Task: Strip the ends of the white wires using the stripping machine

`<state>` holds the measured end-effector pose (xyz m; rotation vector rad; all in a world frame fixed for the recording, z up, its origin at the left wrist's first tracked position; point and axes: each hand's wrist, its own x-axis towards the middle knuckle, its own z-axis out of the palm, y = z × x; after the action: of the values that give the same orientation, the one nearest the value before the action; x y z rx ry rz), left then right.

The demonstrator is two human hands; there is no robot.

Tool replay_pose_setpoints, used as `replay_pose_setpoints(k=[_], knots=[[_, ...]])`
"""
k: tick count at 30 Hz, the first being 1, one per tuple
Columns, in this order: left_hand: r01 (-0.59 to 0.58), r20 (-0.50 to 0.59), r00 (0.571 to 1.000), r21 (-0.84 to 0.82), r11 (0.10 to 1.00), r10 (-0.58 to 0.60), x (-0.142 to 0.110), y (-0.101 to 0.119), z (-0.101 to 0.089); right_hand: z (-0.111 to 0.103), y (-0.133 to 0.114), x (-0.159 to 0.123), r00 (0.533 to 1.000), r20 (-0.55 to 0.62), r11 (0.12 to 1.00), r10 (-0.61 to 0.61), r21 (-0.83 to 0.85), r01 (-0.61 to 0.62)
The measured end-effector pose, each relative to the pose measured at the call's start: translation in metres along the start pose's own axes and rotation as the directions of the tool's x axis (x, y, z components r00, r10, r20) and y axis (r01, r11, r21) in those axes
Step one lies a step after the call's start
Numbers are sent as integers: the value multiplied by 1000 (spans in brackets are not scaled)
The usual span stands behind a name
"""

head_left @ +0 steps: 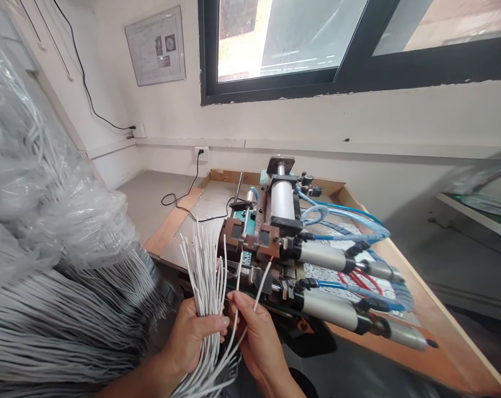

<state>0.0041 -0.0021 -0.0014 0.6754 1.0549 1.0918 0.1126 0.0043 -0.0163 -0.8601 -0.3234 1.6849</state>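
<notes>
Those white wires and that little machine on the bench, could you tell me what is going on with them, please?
A person's left hand grips a fanned bundle of thin white insulated wires. The right hand pinches two single white wires with reddish tips, held up towards the front of the small pneumatic machine with silver cylinders and blue hoses on the wooden-edged bench. A large clear plastic bag of grey-white wires lies to the left.

The framed notice on the wall is too small to read
</notes>
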Motion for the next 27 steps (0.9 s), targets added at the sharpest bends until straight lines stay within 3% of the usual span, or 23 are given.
replay_pose_setpoints(k=[4,8,12,17,23,27], knots=[[1,20,1000,45,999,-1,-2,-2,1,-3,1,-3,994,25,991,-110,-68,111],[4,86,996,45,999,-8,-5,-3,4,-1,-1,-2,991,39,973,-131,-188,136],[41,50,998,-2,999,-41,-5,-4,1,-1,-1,-5,985,-9,964,-171,-207,166],[52,-90,994,-34,998,-55,-2,-5,-3,-7,2,-9,995,-55,980,-88,-181,76],[54,-100,993,-16,998,-55,-3,-3,-1,-5,-2,-2,995,-85,989,-52,-142,40],[42,-102,994,13,999,-40,-4,-1,-1,0,-3,-2,996,63,990,70,-126,-62]])
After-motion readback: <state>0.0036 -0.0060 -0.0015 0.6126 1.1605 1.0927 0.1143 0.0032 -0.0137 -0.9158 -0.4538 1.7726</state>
